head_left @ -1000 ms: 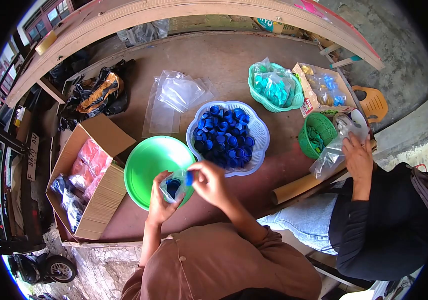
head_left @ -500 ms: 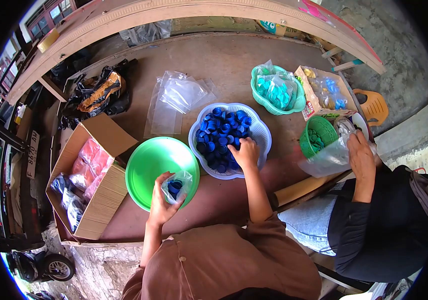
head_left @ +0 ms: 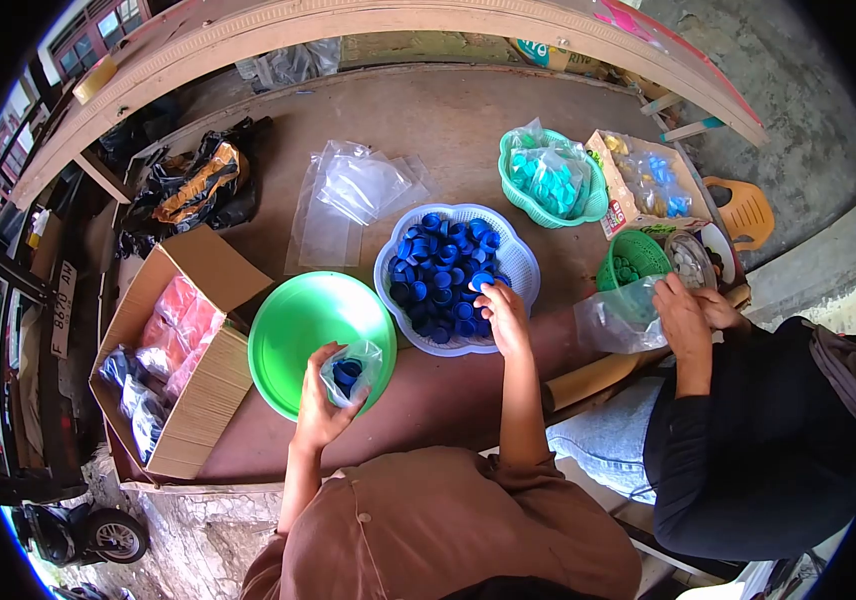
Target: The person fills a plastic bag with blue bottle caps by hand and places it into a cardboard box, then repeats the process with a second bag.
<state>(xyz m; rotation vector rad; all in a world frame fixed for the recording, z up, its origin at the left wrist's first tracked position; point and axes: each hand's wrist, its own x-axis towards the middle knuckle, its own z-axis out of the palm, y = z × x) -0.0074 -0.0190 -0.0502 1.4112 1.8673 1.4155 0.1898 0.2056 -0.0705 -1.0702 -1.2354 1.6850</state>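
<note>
My left hand (head_left: 320, 405) grips a small clear plastic bag (head_left: 363, 368) with a few dark blue caps (head_left: 347, 374) inside. It is over the near edge of a round green basin (head_left: 278, 335). My right hand (head_left: 504, 315) pinches a blue bottle cap (head_left: 482, 282) above the right side of a pale lavender basket (head_left: 521, 262). Many blue caps (head_left: 440, 265) fill that basket, some facing up and some tipped over.
Clear bags (head_left: 363, 190) lie flat behind the basin. A cardboard box (head_left: 203, 400) with filled bags stands left. At right are a turquoise basket (head_left: 553, 215), a shallow carton (head_left: 638, 150), a green basket (head_left: 628, 245) and a co-worker's hands (head_left: 686, 325) with a clear bag (head_left: 618, 318).
My right hand has risen slightly from among the caps, with a blue cap now at its fingertips. My left hand stays nearly still. The co-worker's hands and bag have shifted left.
</note>
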